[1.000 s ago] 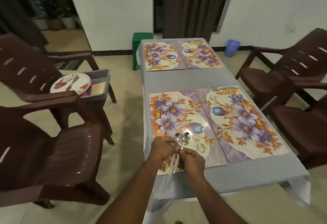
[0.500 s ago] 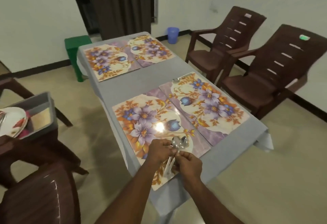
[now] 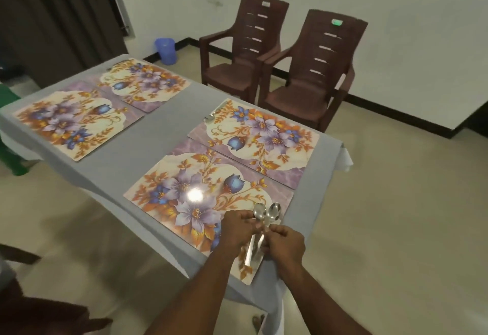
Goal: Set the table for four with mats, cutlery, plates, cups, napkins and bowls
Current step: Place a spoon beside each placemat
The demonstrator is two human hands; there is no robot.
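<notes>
Both hands, left (image 3: 239,229) and right (image 3: 286,244), pinch a bunch of spoons (image 3: 264,218) over the near mat (image 3: 184,192), at the table's (image 3: 163,133) near right corner. To do this well, peel one spoon off with the right hand while the left keeps the rest clamped, then lay it straight along the mat's edge.

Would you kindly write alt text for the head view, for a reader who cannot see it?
The left hand and right hand hold shiny metal spoons over the nearest of four floral placemats on a grey-clothed table. Two brown plastic chairs stand beyond it.
</notes>
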